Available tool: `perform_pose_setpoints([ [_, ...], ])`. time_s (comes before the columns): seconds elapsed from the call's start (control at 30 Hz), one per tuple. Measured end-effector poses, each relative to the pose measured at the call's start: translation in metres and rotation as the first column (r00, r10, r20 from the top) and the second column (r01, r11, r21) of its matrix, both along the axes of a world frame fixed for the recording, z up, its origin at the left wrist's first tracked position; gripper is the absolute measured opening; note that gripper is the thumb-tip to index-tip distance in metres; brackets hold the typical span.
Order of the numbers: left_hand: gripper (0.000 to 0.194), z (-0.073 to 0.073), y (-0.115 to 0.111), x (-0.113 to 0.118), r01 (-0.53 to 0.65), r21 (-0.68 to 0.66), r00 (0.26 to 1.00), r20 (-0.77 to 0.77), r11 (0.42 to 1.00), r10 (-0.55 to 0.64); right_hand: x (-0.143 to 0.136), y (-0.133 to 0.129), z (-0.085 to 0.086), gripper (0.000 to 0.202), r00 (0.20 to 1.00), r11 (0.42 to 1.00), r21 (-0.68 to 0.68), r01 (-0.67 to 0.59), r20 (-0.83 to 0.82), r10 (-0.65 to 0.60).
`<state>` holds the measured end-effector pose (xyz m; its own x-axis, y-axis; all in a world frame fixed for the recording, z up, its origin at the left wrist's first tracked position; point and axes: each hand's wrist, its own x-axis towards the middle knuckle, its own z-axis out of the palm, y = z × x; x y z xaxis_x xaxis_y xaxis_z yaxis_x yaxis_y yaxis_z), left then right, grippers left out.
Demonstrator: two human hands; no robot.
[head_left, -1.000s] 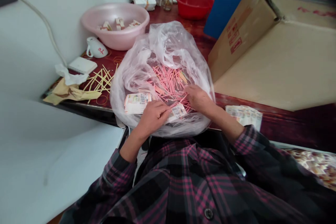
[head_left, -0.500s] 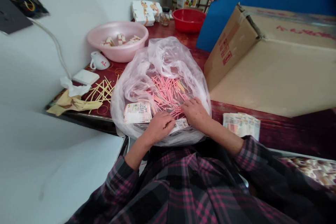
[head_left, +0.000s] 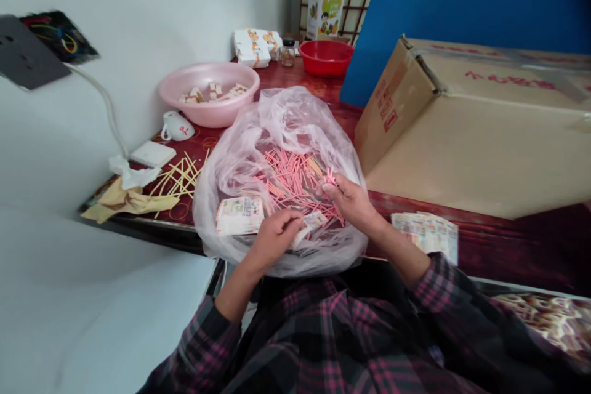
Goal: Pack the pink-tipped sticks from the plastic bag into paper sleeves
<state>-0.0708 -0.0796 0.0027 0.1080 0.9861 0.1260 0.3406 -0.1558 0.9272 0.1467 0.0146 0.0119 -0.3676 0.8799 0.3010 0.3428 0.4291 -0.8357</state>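
Right grip (head_left: 349, 198) in apparent pinch

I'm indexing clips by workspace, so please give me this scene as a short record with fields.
Left hand: fingers on a small printed packet
Right hand: pinching a bunch of pink sticks
Beneath the hands: plastic bag with loose pink sticks on it
Left of bag: yellow sticks, white mug
Behind bag: pink basin, red basin
Right of bag: cardboard box
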Motion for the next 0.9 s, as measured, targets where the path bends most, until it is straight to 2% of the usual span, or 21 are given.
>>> perform_pose_setpoints([
  [0.07,0.022,0.003,0.001,0.001,-0.095,-0.111,0.977,0.18,0.989,0.114,-0.008,-0.003,0.0,0.031,0.995,1.0,-0.01,-0.006,-0.104,0.005],
  [0.1,0.025,0.003,0.002,0.002,-0.13,-0.162,0.948,0.267,0.978,0.171,-0.011,-0.003,-0.002,0.03,0.995,1.0,-0.013,-0.02,-0.1,0.019],
  [0.17,0.029,0.004,0.004,0.001,-0.18,-0.224,0.874,0.41,0.958,0.261,-0.015,-0.003,-0.01,0.025,0.998,0.998,-0.031,-0.06,-0.014,0.059],
  [0.27,0.029,0.003,0.005,-0.003,-0.198,-0.231,0.79,0.538,0.953,0.295,-0.016,-0.002,-0.019,0.023,0.998,0.996,-0.08,-0.025,0.055,0.03],
  [0.37,0.029,0.001,0.008,-0.001,-0.14,-0.265,0.695,0.66,0.954,0.285,-0.019,-0.002,-0.012,0.03,0.98,0.984,-0.166,0.06,-0.18,-0.09],
  [0.47,0.031,-0.001,0.014,0.014,-0.004,-0.332,0.541,0.793,0.943,0.281,-0.03,-0.005,0.002,0.039,0.84,0.947,-0.32,-0.039,-0.524,-0.142],
  [0.5,0.03,-0.002,0.016,0.021,0.04,-0.342,0.496,0.822,0.939,0.279,-0.034,-0.007,0.005,0.042,0.792,0.928,-0.363,-0.081,-0.589,-0.161],
  [0.57,0.029,-0.003,0.022,0.034,0.086,-0.345,0.438,0.856,0.935,0.275,-0.042,-0.011,0.008,0.047,0.749,0.892,-0.432,-0.13,-0.633,-0.197],
  [0.67,0.024,-0.004,0.026,0.043,0.101,-0.342,0.431,0.862,0.934,0.269,-0.047,-0.016,0.004,0.049,0.755,0.842,-0.515,-0.163,-0.615,-0.23],
  [0.77,0.024,-0.002,0.024,0.038,0.134,-0.362,0.502,0.827,0.922,0.252,-0.045,-0.017,0.001,0.048,0.747,0.825,-0.537,-0.175,-0.619,-0.244],
  [0.83,0.026,0.001,0.022,0.031,0.07,-0.351,0.564,0.786,0.934,0.253,-0.04,-0.016,0.002,0.048,0.742,0.839,-0.514,-0.177,-0.63,-0.229],
  [0.9,0.027,0.007,0.021,0.025,-0.075,-0.285,0.622,0.736,0.956,0.268,-0.036,-0.016,0.003,0.043,0.771,0.862,-0.475,-0.176,-0.611,-0.179],
])
